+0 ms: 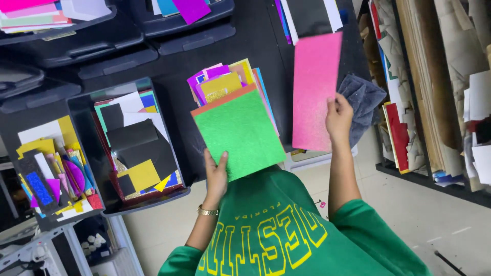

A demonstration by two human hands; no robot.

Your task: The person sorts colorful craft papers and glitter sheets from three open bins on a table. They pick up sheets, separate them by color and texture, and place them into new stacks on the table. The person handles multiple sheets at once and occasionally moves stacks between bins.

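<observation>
**Fingers clamped on glitter sheets, one in each hand**

Fingers of the left hand [217, 176] are closed on the near edge of a stack [236, 115] of coloured sheets, the thumb pressed on the green sheet [240, 134] that lies on top. The stack is held fanned and tilted up toward the camera, so that the orange, yellow, purple and blue edges beneath are shown at once; this looks like a grip chosen for sorting by colour.

Fingers of the right hand [338, 118] are pinched on the lower right edge of a single pink sheet [315, 92], which is raised upright and kept well apart from the stack, to its right. By being held at one edge only, its whole glittered face is left open to view.

Both are held in the air above a dark shelf [255, 36] and touch nothing on it. A grey cloth [364, 97] is seen just behind the right hand. At the left edge of the shelf two open bins are set side by side: the nearer bin [84, 110] is filled with black, white and yellow offcuts, the far-left bin [10, 148] with smaller mixed scraps. More trays [102, 38] of paper are ranged along the far edge, and a rack [409, 176] of card stands at the right.
</observation>
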